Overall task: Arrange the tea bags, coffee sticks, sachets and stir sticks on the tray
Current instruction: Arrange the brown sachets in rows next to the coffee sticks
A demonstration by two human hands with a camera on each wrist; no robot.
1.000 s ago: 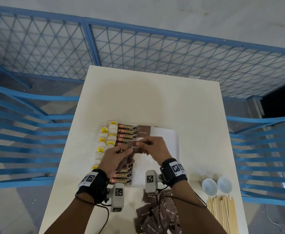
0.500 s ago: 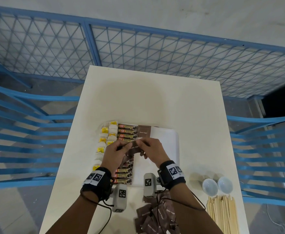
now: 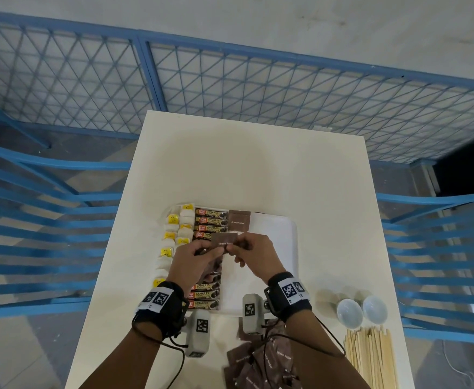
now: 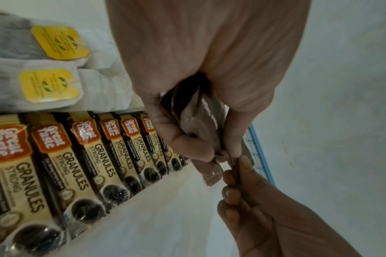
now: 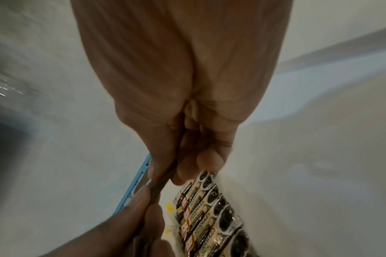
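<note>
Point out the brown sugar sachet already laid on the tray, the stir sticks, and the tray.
Laid brown sugar sachet [image 3: 239, 222], head view, printed face.
Stir sticks [image 3: 371, 357], head view, middle of the bundle.
Tray [image 3: 280, 234], head view, bare floor.

Two hands meet above the near half of the tray

The left hand [image 3: 195, 261] curls its fingers [image 4: 187, 147] round a small stack of brown sachets [image 4: 201, 120], while the right hand [image 3: 254, 255] pinches the edge of the top sachet [image 3: 224, 242] between thumb and forefinger. Both forearms reach forward from the near edge of the table, each wrist wrapped in a black band with a camera beneath it.
</note>
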